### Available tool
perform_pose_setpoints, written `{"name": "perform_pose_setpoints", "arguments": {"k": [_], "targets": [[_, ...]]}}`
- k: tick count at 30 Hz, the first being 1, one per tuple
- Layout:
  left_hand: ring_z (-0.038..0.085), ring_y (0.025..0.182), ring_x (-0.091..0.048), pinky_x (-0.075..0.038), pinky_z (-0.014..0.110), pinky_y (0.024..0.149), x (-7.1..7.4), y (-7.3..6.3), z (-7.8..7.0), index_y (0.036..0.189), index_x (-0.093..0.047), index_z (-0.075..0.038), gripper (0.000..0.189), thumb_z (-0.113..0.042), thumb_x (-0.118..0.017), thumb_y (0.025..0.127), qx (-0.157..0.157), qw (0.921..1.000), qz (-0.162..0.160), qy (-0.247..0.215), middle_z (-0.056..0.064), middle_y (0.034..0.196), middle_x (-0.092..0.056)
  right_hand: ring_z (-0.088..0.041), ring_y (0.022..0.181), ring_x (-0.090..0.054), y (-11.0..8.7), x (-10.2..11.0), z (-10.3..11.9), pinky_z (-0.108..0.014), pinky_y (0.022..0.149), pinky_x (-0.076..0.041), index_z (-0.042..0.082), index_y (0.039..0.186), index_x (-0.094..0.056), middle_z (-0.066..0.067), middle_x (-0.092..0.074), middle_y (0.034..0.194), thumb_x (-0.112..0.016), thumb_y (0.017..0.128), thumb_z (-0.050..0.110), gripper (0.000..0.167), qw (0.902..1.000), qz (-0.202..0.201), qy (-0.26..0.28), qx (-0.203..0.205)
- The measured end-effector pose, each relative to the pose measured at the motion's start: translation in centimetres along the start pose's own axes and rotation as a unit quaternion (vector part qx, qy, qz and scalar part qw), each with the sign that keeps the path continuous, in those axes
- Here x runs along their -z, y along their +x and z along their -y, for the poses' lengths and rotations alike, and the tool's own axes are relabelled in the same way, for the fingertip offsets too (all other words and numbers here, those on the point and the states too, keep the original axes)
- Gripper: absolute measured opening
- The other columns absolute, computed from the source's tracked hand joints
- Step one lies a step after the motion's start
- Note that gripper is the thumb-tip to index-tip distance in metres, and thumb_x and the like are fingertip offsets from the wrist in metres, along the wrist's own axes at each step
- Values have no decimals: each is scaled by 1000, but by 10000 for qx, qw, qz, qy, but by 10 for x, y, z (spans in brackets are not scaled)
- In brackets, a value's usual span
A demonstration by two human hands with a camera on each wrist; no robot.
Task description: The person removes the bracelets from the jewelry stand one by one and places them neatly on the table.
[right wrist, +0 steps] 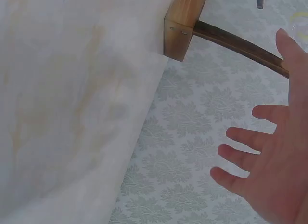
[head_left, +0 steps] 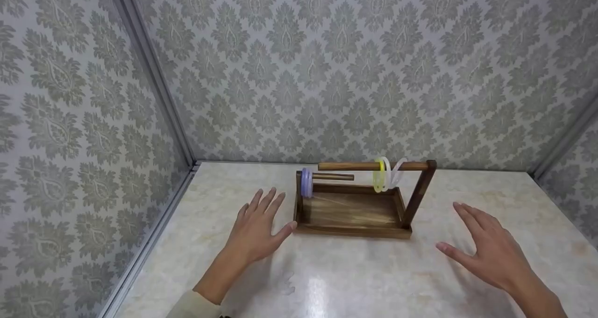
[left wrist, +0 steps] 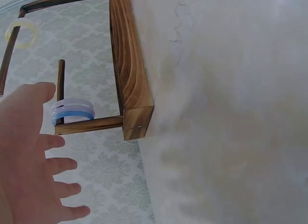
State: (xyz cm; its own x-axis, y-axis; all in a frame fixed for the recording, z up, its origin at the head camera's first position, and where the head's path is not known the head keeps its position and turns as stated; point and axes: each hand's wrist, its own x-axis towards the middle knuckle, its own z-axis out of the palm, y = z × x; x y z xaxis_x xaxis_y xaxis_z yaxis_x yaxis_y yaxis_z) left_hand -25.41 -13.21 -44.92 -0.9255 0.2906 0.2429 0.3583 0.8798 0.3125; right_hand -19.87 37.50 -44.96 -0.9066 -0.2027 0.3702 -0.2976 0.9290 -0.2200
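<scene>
A brown wooden stand [head_left: 352,231] with a shallow tray base sits on the table, a post with a horizontal bar at each end. Blue and lilac rings [head_left: 306,182] hang on the short lower bar [head_left: 334,176] at the left. On the longer upper bar [head_left: 350,166] hang a yellow ring [head_left: 379,175] and white rings [head_left: 396,174], toward the right post. My left hand [head_left: 254,231] is spread beside the stand's left end, thumb tip near its front corner. Farther off, to the right of the stand, my right hand [head_left: 493,248] has its fingers extended and holds nothing.
The pale marbled table [head_left: 345,280] carries the stand near its back edge. Patterned wall panels [head_left: 327,75] rise behind and at both sides. A grey metal frame edge [head_left: 145,250] runs along the table's left side.
</scene>
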Motion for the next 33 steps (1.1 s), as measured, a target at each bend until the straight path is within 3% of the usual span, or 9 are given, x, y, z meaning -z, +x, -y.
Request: {"name": "perform_pose_setpoints", "arguments": {"k": [5, 11, 15, 21, 26, 30, 33], "targets": [[35, 157, -30, -32, 64, 121, 0, 6, 1, 165, -38, -18, 75, -61, -54, 106, -97, 9968, -447, -657, 8, 169, -38, -49, 134, -48, -4, 2, 16, -77, 91, -45, 16, 165, -38, -24, -51, 152, -76, 96, 54, 88, 9997, -69, 230, -43], [32, 148, -44, -39, 55, 119, -7, 18, -1, 161, -45, -15, 61, -45, -59, 109, 120, 9825, -1061, -1524, 9, 159, -49, -31, 124, -61, -3, -7, 42, -63, 89, -56, 17, 157, -51, -8, -62, 144, -80, 96, 45, 73, 9960, -440, 728, 280], [33, 147, -46, -40, 54, 119, -12, 31, -5, 158, -48, -14, 56, -39, -60, 109, 187, 9680, -1374, -2089, 9, 156, -52, -24, 124, -64, 5, -21, 58, -53, 88, -60, 18, 153, -56, 0, -63, 145, -83, 95, 38, 67, 9910, -579, 1035, 628], [34, 135, -57, -53, 55, 105, -24, 52, -5, 152, -56, -13, 45, -31, -61, 110, 257, 9389, -1670, -2999, 9, 148, -59, -24, 139, -55, 23, -47, 86, -57, 105, -52, 27, 159, -49, 4, -55, 154, -82, 94, 39, 74, 9818, -304, 1605, 970], [32, 131, -61, -58, 50, 100, -34, 66, -3, 147, -61, -13, 39, -26, -62, 110, 412, 9124, -1811, -3647, 7, 145, -62, -23, 143, -51, 41, -67, 110, -60, 107, -50, 33, 163, -42, 3, -50, 160, -83, 94, 38, 80, 9702, -260, 2013, 1322], [29, 126, -65, -59, 48, 99, -37, 75, -3, 141, -65, -12, 33, -22, -63, 109, 408, 8995, -1995, -3867, 6, 140, -65, -24, 146, -48, 57, -76, 129, -61, 109, -49, 30, 163, -42, 2, -49, 162, -82, 95, 37, 79, 9596, -339, 2304, 1581], [28, 123, -67, -59, 48, 98, -37, 78, -4, 138, -67, -11, 31, -21, -64, 109, 397, 8940, -2081, -3948, 5, 137, -67, -24, 147, -48, 71, -81, 142, -62, 110, -48, 30, 163, -42, -1, -48, 162, -80, 96, 37, 77, 9517, -376, 2533, 1691]]}}
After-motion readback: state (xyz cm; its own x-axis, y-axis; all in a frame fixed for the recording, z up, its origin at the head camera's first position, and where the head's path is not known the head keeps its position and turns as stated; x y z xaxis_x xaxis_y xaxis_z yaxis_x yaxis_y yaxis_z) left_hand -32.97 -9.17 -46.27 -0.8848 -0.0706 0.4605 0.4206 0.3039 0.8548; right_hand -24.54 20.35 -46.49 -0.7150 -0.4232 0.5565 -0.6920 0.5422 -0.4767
